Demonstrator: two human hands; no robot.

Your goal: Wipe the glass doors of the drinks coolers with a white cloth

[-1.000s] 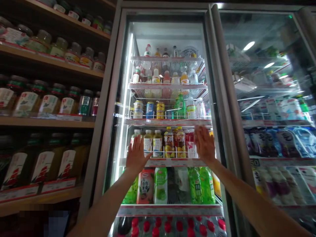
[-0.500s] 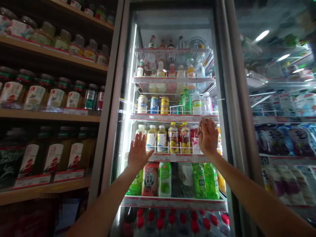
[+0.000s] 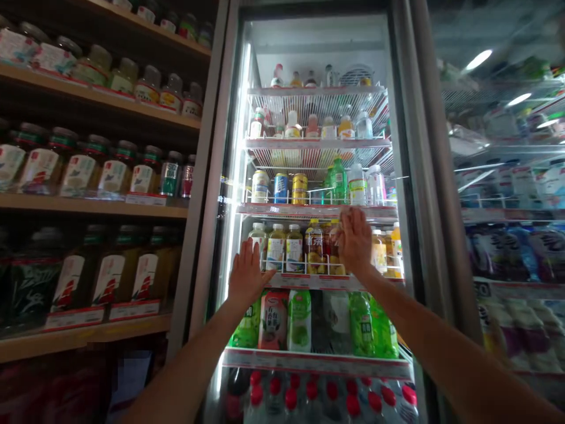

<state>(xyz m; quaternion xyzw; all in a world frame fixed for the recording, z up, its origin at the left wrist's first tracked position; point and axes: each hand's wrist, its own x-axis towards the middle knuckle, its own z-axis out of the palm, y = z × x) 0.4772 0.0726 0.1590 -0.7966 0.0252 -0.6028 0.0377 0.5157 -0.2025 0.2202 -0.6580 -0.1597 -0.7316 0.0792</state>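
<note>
A closed glass door point(image 3: 322, 44) of a lit drinks cooler stands in front of me. My left hand point(image 3: 248, 274) is raised at the door's left side, fingers stretched out, in front of the shelf of tea bottles point(image 3: 276, 247). Farther right, my right hand point(image 3: 354, 240) is held up against the glass, with a pale crumpled thing point(image 3: 342, 219), perhaps a cloth, partly visible at its fingers. Behind that hand are dark bottles with yellow caps point(image 3: 315, 238). Whether my left palm touches the glass is hard to tell.
Wooden shelves point(image 3: 101, 201) with jars and bottles run along the left. The cooler's metal frame point(image 3: 445, 194) stands at the right, beside another glass-fronted cooler point(image 3: 507, 212). Red-capped bottles point(image 3: 311, 391) fill the bottom.
My right hand has moved left across the glass, uncovering orange bottles on its right. My left hand stays nearly in place. The view has shifted slightly.
</note>
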